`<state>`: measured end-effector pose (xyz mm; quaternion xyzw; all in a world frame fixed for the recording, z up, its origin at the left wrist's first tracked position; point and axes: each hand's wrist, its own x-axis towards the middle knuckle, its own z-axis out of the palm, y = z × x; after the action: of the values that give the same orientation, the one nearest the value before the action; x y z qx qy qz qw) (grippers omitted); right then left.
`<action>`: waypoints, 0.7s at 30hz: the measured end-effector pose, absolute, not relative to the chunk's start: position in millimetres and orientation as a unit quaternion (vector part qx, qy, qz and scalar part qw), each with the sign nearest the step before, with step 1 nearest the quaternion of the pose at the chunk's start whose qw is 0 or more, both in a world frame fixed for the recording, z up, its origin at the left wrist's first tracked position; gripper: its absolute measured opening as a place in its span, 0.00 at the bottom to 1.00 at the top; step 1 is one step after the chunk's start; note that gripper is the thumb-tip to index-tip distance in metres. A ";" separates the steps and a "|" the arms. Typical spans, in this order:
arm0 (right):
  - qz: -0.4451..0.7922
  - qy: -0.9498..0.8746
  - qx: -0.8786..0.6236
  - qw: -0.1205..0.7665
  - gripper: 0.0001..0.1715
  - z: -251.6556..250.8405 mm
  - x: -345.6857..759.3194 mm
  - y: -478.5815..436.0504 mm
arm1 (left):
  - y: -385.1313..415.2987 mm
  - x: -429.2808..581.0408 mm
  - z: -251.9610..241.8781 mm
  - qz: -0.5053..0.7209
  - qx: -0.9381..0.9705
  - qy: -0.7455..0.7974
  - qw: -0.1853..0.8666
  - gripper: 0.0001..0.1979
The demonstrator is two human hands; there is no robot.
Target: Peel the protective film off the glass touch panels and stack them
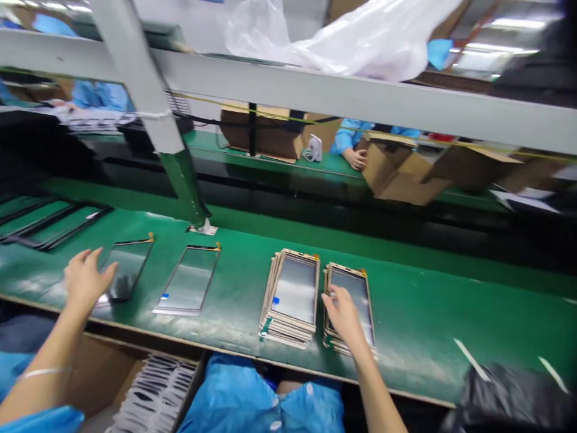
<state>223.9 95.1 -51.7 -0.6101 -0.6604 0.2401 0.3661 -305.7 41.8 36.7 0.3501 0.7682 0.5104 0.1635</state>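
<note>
Gap between post (pixel 157 123) and nearest stack (pixel 295 288)

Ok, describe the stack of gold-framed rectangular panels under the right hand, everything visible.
The stack lies flat on the green tabletop, edges uneven. Its top panel has a grey, glass-like face, dark inner border and orange tab by the far right corner; green bits show at the near left. The right hand hides part of it; contact is unclear.

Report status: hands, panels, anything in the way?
Left hand spread open at left glass panel; contact unclear. Right hand over right panel stack. Hands partly block view of both.
</note>
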 end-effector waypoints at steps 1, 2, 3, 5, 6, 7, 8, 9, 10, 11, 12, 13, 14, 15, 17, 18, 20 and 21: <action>0.232 -0.659 -0.619 0.359 0.23 -52.3 220.2 99.6 | 53.5 -281.0 32.0 0.509 0.394 0.748 0.163 0.11; 0.228 -0.654 -0.629 0.354 0.22 -53.0 218.1 102.8 | 64.5 -251.5 25.8 0.504 0.440 0.723 0.173 0.11; 0.224 -0.651 -0.637 0.346 0.20 -53.8 216.8 104.9 | 74.2 -218.2 18.2 0.492 0.490 0.693 0.194 0.11; 0.220 -0.649 -0.649 0.331 0.17 -54.7 214.1 106.7 | 88.1 -147.1 0.3 0.458 0.579 0.628 0.246 0.13; 0.219 -0.649 -0.652 0.325 0.16 -54.7 212.2 106.7 | 92.3 -113.2 -9.2 0.440 0.614 0.597 0.270 0.15; 0.218 -0.649 -0.654 0.320 0.16 -54.4 209.8 106.2 | 94.7 -82.8 -18.5 0.423 0.640 0.573 0.289 0.18; 0.218 -0.650 -0.655 0.317 0.16 -53.8 207.0 105.1 | 95.7 -57.2 -27.2 0.410 0.654 0.558 0.303 0.20; 0.219 -0.651 -0.654 0.316 0.16 -53.1 204.0 103.4 | 95.6 -36.9 -35.1 0.399 0.662 0.551 0.314 0.22; 0.221 -0.652 -0.653 0.316 0.16 -52.5 200.9 101.4 | 94.5 -21.9 -42.0 0.391 0.665 0.548 0.324 0.25; 0.223 -0.651 -0.652 0.317 0.16 -52.0 197.8 99.0 | 93.0 -12.0 -48.0 0.385 0.664 0.549 0.332 0.27; 0.226 -0.649 -0.652 0.320 0.17 -51.8 194.9 96.6 | 91.3 -6.2 -53.0 0.381 0.661 0.550 0.340 0.30; 0.230 -0.644 -0.653 0.324 0.18 -51.9 192.2 94.4 | 89.8 -3.6 -57.1 0.379 0.656 0.552 0.348 0.32; 0.235 -0.639 -0.654 0.329 0.19 -52.2 189.8 92.6 | 89.0 -3.3 -60.2 0.379 0.650 0.553 0.358 0.33; 0.240 -0.634 -0.654 0.335 0.21 -52.8 187.7 91.4 | 88.9 -4.5 -62.6 0.380 0.644 0.553 0.368 0.34; 0.255 -0.623 -0.651 0.350 0.24 -54.3 184.9 91.5 | 91.9 -9.0 -65.2 0.387 0.625 0.552 0.393 0.34; 0.263 -0.618 -0.648 0.358 0.25 -55.2 184.5 93.0 | 94.8 -11.6 -65.6 0.392 0.613 0.552 0.407 0.32; 0.282 -0.609 -0.639 0.377 0.24 -56.9 185.9 98.6 | 102.2 -16.5 -65.1 0.406 0.587 0.550 0.434 0.29; 0.292 -0.602 -0.635 0.387 0.23 -57.8 187.7 102.5 | 106.1 -18.7 -64.4 0.413 0.575 0.547 0.447 0.27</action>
<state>187.7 102.5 -57.8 -0.6345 -0.6022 0.2917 0.3870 -18.7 106.1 -64.4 0.5749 0.5472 0.4130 0.4467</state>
